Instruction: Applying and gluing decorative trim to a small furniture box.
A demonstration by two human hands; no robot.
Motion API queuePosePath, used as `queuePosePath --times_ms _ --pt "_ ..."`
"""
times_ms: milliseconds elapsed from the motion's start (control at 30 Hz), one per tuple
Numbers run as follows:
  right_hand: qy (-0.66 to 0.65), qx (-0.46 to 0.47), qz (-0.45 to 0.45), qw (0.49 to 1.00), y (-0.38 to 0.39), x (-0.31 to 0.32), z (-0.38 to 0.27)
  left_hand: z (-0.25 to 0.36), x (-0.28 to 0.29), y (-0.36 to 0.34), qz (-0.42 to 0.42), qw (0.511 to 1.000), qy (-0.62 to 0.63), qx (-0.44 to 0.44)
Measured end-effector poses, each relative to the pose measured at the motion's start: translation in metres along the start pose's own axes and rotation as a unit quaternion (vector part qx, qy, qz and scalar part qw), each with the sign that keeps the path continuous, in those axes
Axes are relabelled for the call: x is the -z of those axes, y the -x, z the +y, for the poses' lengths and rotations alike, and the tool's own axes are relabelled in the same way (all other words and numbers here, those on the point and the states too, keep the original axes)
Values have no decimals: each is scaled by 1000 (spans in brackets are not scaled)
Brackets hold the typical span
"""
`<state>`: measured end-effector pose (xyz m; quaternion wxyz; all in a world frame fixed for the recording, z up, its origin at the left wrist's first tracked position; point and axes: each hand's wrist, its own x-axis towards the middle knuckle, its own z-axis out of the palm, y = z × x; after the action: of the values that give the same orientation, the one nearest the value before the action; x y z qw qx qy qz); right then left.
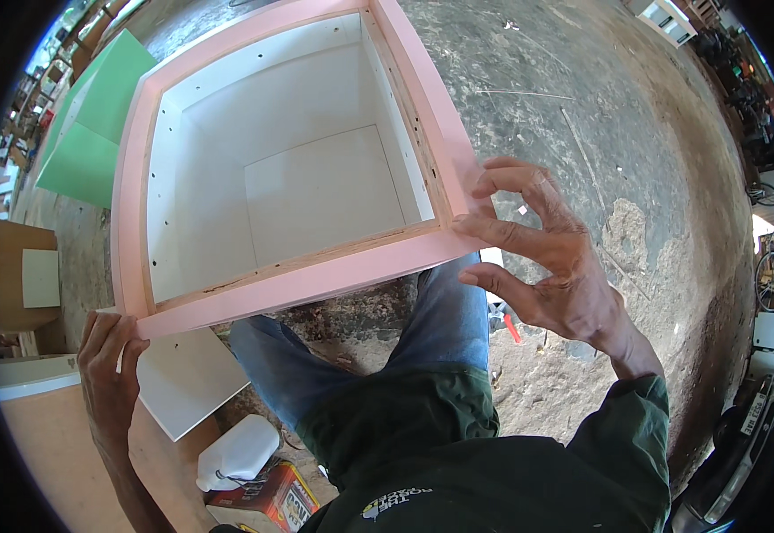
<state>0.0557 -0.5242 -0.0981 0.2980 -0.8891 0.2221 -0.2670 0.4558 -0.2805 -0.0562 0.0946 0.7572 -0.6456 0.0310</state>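
Observation:
A large open box (454, 133) with a pink outer face and rim and a white inside stands tilted in front of my knees. Bare wood shows along its inner edge, and small dark holes dot the inner walls. My left hand (110, 360) is closed on the box's near left corner, fingers curled over the pink edge. At the near right corner, my right hand (547, 253) has its fingers spread, with fingertips touching the pink rim. Its thumb is apart from the other fingers, and I see nothing held in it.
A green box (94, 124) stands beyond at the left. White board (183, 377), a white plastic jug (238, 451) and a red printed carton (267, 499) lie by my left leg. A red-handled tool (511, 329) rests on the rough concrete floor (574, 115); a bicycle (771, 280) is far right.

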Motion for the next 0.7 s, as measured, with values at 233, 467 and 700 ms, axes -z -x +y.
queuePosePath --times_ms 233,467,700 --pt "170 89 5 981 -20 -26 -28 -4 24 -12 -60 995 84 -6" --pt "43 126 -4 991 -48 -17 -27 -19 23 -15 -82 990 77 -82" --pt "209 254 15 944 -88 17 -59 -26 21 -1 -42 989 103 -99"
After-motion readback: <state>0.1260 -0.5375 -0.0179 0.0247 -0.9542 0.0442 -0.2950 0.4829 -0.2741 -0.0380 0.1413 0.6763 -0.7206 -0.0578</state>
